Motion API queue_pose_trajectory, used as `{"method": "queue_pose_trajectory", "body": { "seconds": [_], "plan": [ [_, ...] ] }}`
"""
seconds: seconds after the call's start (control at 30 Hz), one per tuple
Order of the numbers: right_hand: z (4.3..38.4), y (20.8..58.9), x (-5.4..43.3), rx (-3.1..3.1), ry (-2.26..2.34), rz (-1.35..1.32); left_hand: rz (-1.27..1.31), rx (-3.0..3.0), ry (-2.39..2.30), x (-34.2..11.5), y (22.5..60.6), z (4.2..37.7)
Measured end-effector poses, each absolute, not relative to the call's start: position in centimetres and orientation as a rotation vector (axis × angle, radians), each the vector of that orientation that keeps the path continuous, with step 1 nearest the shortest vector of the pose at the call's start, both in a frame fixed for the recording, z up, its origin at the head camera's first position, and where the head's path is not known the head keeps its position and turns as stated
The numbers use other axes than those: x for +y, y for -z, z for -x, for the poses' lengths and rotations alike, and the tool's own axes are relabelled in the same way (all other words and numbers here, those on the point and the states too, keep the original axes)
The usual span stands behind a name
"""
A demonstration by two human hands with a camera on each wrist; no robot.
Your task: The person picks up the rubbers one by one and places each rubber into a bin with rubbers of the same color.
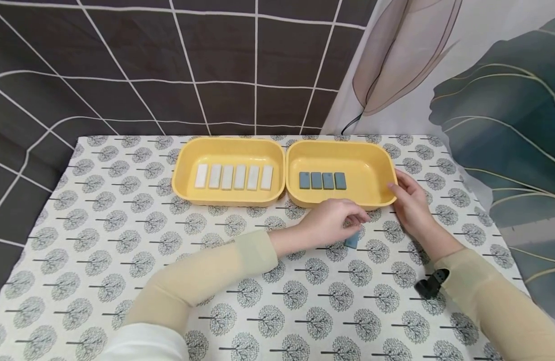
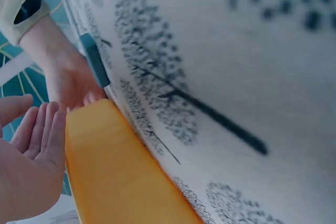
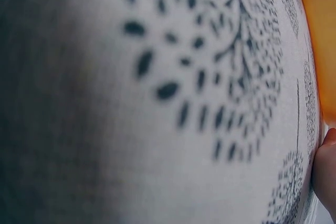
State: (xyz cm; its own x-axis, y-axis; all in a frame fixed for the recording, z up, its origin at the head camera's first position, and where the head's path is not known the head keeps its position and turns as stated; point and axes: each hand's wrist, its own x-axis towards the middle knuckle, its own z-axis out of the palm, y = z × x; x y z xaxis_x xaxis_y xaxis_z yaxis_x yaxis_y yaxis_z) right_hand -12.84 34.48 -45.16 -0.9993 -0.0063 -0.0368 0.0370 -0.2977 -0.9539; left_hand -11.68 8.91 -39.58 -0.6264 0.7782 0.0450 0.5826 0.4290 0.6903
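My left hand (image 1: 333, 220) hovers in front of the right yellow container (image 1: 340, 199), its fingers loosely bent and holding nothing. In the left wrist view, the relaxed fingers of this left hand (image 2: 29, 166) are apart from a blue block (image 2: 94, 59). That same block (image 1: 352, 240) lies on the tablecloth, partly hidden below the left hand in the head view. At the container's right end, my right hand (image 1: 410, 203) grips the rim, thumb over the edge and fingers outside. Several blue blocks (image 1: 316, 180) stand in a row inside it.
A second yellow container (image 1: 228, 200) adjoins on the left, with several white blocks (image 1: 227, 177) in a row. Both are on a tree-patterned tablecloth (image 1: 146, 250). Behind the table hangs a dark grid-patterned covering (image 1: 223, 55). A black device (image 1: 432, 284) is on the right wrist.
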Motion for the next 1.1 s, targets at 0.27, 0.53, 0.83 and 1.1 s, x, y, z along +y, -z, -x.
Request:
{"method": "queue_pose_trajectory", "body": {
  "seconds": [0.27, 0.53, 0.83, 1.1],
  "plan": [
    [12.9, 45.1, 34.4, 1.895, 2.471, -0.035, -1.271, 2.426, -0.85, 9.0, 40.3, 11.5],
    [12.9, 45.1, 34.4, 1.893, 2.468, -0.052, -1.275, 2.406, -0.753, 9.3, 40.7, 11.6],
    [12.8, 45.0, 34.4, 1.865, 2.491, -0.046, -1.295, 2.398, -0.63, 9.8, 41.3, 12.0],
    [12.9, 45.0, 34.4, 1.849, 2.496, -0.046, -1.329, 2.425, -0.531, 10.0, 41.7, 12.0]
  ]
}}
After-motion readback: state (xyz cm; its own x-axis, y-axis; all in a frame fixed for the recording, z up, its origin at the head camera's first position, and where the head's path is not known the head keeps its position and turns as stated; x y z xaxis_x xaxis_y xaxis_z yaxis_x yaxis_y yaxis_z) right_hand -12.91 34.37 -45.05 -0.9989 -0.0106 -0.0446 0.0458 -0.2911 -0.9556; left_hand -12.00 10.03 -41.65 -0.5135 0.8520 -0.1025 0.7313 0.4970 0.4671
